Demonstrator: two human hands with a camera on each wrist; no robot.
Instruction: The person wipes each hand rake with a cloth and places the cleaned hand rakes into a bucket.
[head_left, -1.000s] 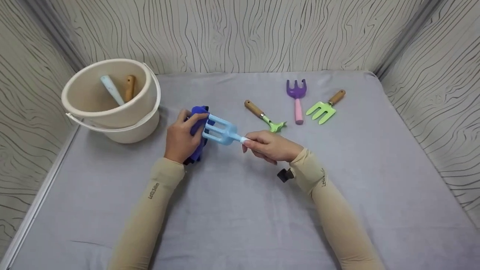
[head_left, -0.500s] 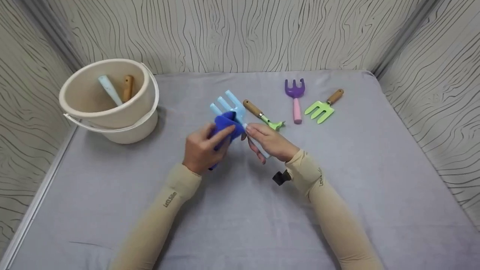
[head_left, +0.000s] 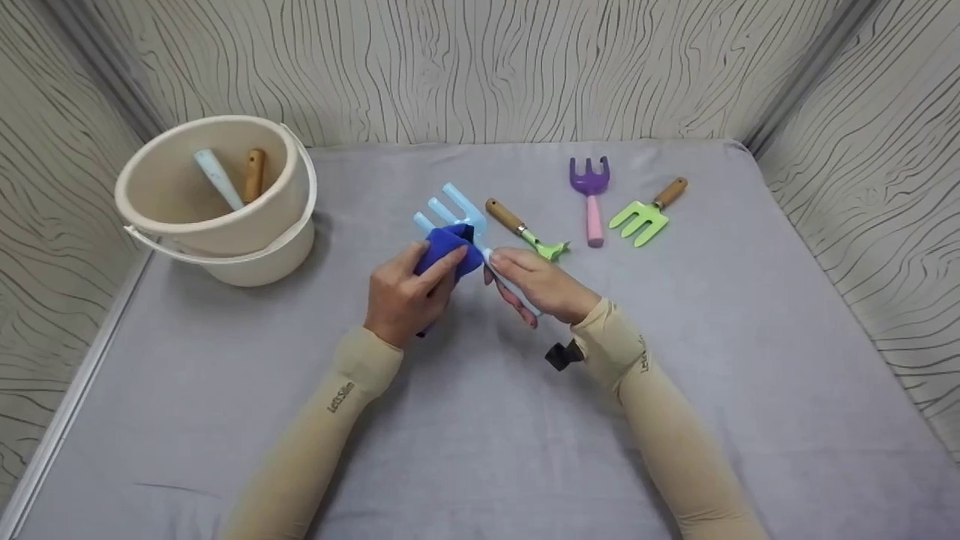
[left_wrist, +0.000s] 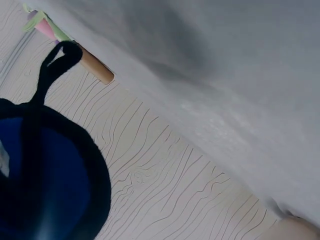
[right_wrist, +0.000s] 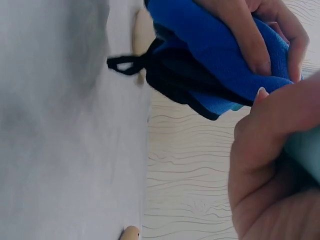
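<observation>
Light-blue fork: right of the bucket, held over the worktop; long axis slanting, tines outward and bucketward. Right hand: fingers gripping its handle. Left hand, nearer the bucket: fingers pinching blue cloth over the fork's lower head. Farther right of the bucket: wooden-handled green tool, close behind the fork; purple fork; green fork. Inside the bucket: blue handle, wooden handle.

head: above, forward-down, wide | wrists: close, rolled, facing wall | wrist overlap: blue cloth
</observation>
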